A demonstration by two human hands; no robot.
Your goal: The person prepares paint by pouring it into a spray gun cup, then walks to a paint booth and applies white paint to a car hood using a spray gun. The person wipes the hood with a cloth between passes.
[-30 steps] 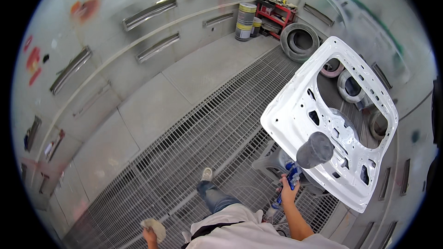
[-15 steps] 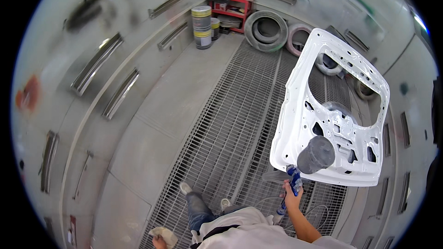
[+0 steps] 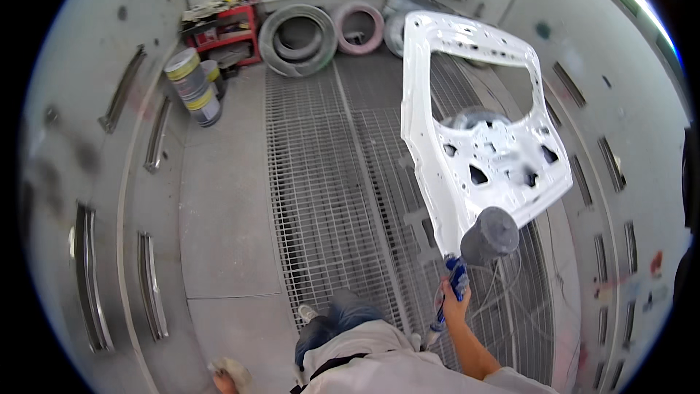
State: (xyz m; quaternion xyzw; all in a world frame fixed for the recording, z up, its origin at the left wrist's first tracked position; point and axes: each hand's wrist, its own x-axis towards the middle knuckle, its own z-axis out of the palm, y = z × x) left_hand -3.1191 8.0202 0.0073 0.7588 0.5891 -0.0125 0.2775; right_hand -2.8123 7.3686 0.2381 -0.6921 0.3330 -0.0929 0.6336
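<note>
My right hand [image 3: 455, 306] is closed around the handle of a blue spray gun [image 3: 457, 276]. On the gun sits a large grey cup [image 3: 493, 236], tilted to the right, and a hose runs down from the handle. Just beyond the gun stands a glossy white car tailgate shell [image 3: 418, 95] with a big window opening and several smaller cut-outs. The gun and cup overlap its lower left corner in view, so a gap or contact cannot be made out. Low at the left, my left hand [image 3: 224, 381] grips a crumpled beige cloth [image 3: 238, 372]; its fingers are partly hidden.
Metal floor grating [image 3: 321, 175] runs under the tailgate. A thin hose [image 3: 503, 288] loops over it at right. Along the back are ring-shaped wrapped tyres [image 3: 267, 40], a red shelf [image 3: 251, 33] and stacked paint cans [image 3: 200, 98]. Pale booth walls [image 3: 65, 153] enclose the space.
My view has turned right, so the cans, tyres and tailgate appear farther left. The spray gun's cup now covers the tailgate's lower edge instead of its middle cut-outs. Both hands keep their holds.
</note>
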